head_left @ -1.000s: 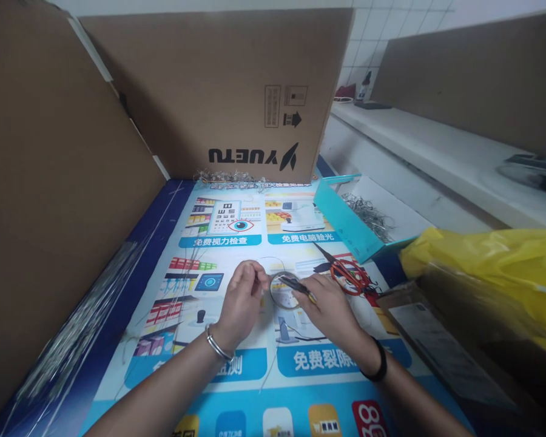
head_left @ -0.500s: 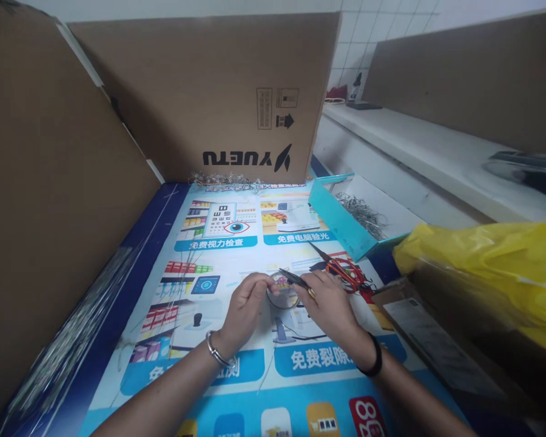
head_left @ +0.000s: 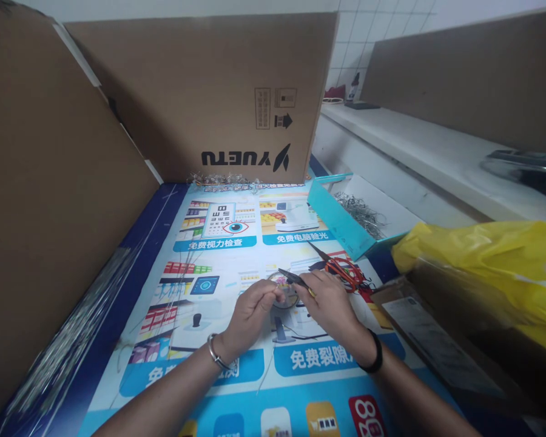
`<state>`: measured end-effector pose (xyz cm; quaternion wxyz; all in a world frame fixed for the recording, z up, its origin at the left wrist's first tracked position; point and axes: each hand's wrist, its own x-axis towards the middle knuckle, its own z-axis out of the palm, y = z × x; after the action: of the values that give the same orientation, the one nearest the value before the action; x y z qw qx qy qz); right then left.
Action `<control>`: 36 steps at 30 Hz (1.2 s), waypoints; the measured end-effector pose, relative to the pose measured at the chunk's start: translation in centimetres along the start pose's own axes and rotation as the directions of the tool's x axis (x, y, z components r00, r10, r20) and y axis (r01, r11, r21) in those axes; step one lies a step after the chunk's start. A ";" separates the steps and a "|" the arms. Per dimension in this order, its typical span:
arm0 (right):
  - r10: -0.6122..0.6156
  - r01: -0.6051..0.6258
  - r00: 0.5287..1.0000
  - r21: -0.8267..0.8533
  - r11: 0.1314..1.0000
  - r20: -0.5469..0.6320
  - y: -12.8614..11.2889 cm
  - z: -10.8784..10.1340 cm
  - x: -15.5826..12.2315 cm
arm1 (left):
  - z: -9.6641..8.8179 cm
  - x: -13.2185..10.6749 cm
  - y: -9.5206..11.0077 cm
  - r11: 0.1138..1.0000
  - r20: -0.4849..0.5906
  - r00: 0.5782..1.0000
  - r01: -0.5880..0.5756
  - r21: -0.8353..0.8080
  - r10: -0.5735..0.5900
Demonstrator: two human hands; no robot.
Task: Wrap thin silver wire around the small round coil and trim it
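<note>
Mid-table, my left hand (head_left: 253, 306) is closed in a pinch on the left side of a thin wire ring (head_left: 287, 306). Part of the ring is hidden by the fingers. My right hand (head_left: 326, 301) is wrapped round needle-nose pliers (head_left: 293, 278). Their dark, pointed jaws stick out to the left above the ring, and a bit of yellow handle shows below the fingers. Just beyond the right hand lie scissors (head_left: 321, 252) with orange-red handles, blades toward the far left.
A turquoise box (head_left: 339, 218) holds a heap of wire pieces (head_left: 361, 212). Long wires (head_left: 84, 321) lie along the left side. Small wire pieces (head_left: 225, 180) line the foot of a cardboard panel (head_left: 200, 91). At right are a yellow bag (head_left: 482, 255) and a cardboard box (head_left: 437, 340).
My left hand has shifted slightly down and its fingers have curled more at the ring. My right hand with the pliers has hardly moved.
</note>
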<state>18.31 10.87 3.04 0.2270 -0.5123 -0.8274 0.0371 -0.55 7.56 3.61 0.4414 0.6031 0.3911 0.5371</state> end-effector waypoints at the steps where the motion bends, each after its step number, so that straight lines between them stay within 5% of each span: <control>1: -0.002 0.002 1.000 0.015 1.000 0.007 0.1 0.0 0.0 | 0.0 0.0 0.1 1.000 -0.007 1.000 0.014 -0.024 -0.014; 10: 0.015 -0.046 0.995 0.306 0.951 0.102 0.2 -0.4 0.3 | -0.2 -0.1 -0.4 0.999 -0.027 0.999 0.017 -0.030 -0.018; 14: 0.019 -0.087 0.988 0.444 0.892 0.156 -0.1 -0.3 0.3 | -0.1 -0.1 -0.8 0.979 -0.021 1.000 -0.009 -0.204 0.005; 21: 0.040 -0.098 0.989 0.421 0.902 0.144 -0.5 -0.2 0.1 | 0.3 0.3 -0.7 0.957 -0.078 0.997 -0.001 -0.291 -0.022; 29: -0.009 0.002 0.999 0.217 0.976 0.032 -1.0 0.2 -0.4 | 0.1 1.3 0.0 0.746 -0.130 0.943 0.152 -0.648 -0.306; 36: -0.110 0.115 0.993 0.217 0.969 -0.037 -1.2 0.6 -0.7 | -0.3 1.7 0.1 0.468 -0.031 0.888 0.212 -0.858 -0.459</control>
<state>17.31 9.80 2.68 0.2937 -0.4368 -0.8433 0.1087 -0.67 9.15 4.22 0.7167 0.1537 0.2521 0.6317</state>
